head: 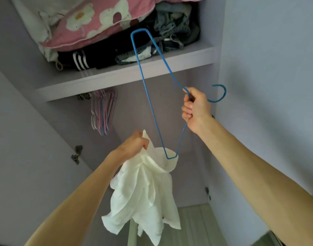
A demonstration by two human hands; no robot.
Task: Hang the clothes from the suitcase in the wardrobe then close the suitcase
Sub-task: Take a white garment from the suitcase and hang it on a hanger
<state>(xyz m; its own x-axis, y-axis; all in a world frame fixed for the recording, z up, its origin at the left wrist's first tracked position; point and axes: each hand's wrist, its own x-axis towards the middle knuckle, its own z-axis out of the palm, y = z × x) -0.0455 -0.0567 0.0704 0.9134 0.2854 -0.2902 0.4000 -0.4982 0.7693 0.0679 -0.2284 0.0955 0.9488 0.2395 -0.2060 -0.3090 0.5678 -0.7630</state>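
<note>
While both arms reach up into the wardrobe (258, 50), its upper shelf (134, 75) holds a crammed heap: a pink quilt (91, 23) printed with white flowers lies on top, dark folded clothes (91, 57) with white stripes sit under it, and a tangle of grey garments (175, 20) fills the end nearest the right hand. Under the shelf, above and beyond the left fingers, a bunch of thin hangers (102, 112) in pale pink, white and blue hangs packed together.

The right hand (196, 109) is closed in a fist around the neck of a blue hanger (146, 96), fingers curled tight on the thin wire; the open hook curves out just past the knuckles, and the long, narrow frame stands turned on end, one corner high in front of the shelf, the other well below the fist. That lower corner is tucked inside an opening of a white shirt (143, 192).

The left hand (136, 142) pinches a bunched fold of the shirt, fingers pressed together on the cloth beside that opening. The fabric looks soft, crinkled and lightweight, dropping in loose pleats below the fingers.

The wardrobe walls are smooth, matte, pale lilac panels.
</note>
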